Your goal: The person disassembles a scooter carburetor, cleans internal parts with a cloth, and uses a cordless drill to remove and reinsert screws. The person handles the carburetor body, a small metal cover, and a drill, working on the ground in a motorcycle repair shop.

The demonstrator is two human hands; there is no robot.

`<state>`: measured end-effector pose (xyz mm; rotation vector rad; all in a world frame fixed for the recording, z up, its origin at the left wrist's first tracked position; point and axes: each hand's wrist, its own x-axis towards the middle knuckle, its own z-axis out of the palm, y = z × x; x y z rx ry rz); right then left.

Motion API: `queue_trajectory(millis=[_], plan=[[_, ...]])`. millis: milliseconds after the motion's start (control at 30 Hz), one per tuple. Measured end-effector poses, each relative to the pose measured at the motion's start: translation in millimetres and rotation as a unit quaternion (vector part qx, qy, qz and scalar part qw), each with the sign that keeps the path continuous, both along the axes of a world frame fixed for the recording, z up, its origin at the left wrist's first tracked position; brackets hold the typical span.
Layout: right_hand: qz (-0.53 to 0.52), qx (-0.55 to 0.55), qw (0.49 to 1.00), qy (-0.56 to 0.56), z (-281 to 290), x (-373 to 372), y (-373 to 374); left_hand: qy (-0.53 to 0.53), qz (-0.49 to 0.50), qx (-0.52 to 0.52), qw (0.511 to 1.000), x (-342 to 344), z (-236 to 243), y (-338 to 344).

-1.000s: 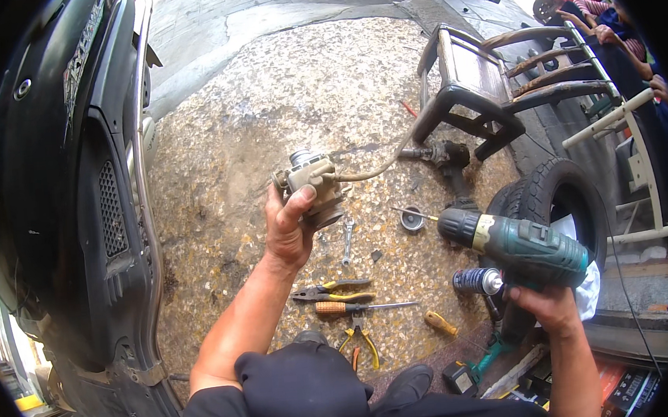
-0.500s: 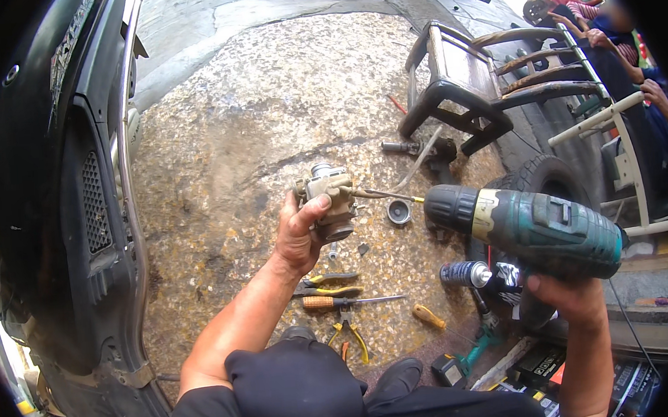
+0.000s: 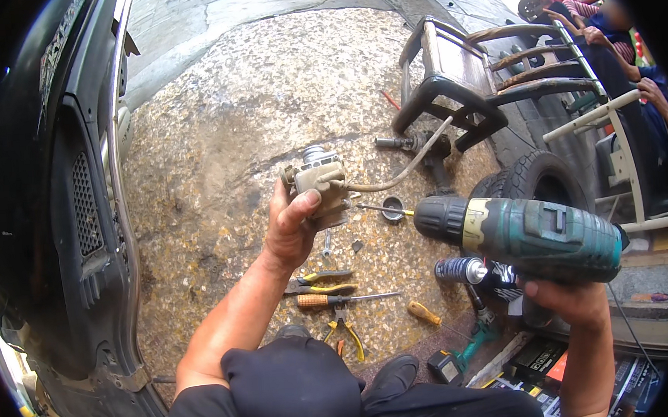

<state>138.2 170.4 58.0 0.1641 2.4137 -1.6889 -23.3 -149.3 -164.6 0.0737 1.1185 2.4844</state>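
Note:
My left hand [image 3: 287, 231] is closed round a small metal carburetor [image 3: 320, 177], thumb across its near side. A grey-beige rubber hose [image 3: 407, 174] curves from the carburetor out to the right. In my right hand [image 3: 574, 300] is a teal and black cordless drill [image 3: 556, 232], gripped by its handle and lying level. Its long thin bit [image 3: 380, 207] points left, with the tip close to the carburetor's lower right side; whether they touch I cannot tell. Below the bit's line of sight, a round grey cup-shaped part [image 3: 392, 202] sits on the floor.
Pliers [image 3: 320, 289], a screwdriver [image 3: 317, 300], yellow-handled pliers [image 3: 347, 335] and a small screwdriver [image 3: 424, 312] lie before me. A spray can [image 3: 460, 270], tyre [image 3: 545, 182] and dark wooden chair [image 3: 456, 64] stand right. A dark vehicle panel [image 3: 93, 202] borders the left. People sit at far right.
The carburetor has turned and shifted slightly left and up in my left hand, its hose now swung into a clear curve. The drill has come a little left, its bit lower against the carburetor.

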Motion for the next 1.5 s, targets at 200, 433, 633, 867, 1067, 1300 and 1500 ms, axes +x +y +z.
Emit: queue_trajectory(millis=[200,433,633,867,1067,1300,1500], plan=[[0.018,0.023,0.999,0.022,5.0,-4.9,-8.6,-0.005,0.002,-0.038,0.999,1.2,6.9,1.0],[0.028,0.088,0.995,0.032,10.3,-14.4,-18.6,-0.007,0.016,-0.063,0.998,4.4,9.2,6.5],[0.006,0.100,0.995,-0.007,12.7,-19.5,-24.1,0.006,0.020,-0.073,0.997,4.7,9.1,9.8],[-0.021,0.076,0.995,-0.067,15.5,-20.9,-24.3,0.012,0.020,-0.076,0.997,4.2,7.9,10.1],[0.018,0.104,0.994,0.001,11.8,-21.9,-23.9,0.014,0.023,-0.088,0.996,4.2,3.7,10.3],[0.092,0.204,0.974,0.011,14.1,-22.7,-19.0,0.026,0.053,-0.151,0.987,0.8,-2.4,12.1],[0.209,0.334,0.901,0.183,11.8,-45.0,-25.1,0.051,0.062,-0.225,0.971,0.5,-3.3,12.7]])
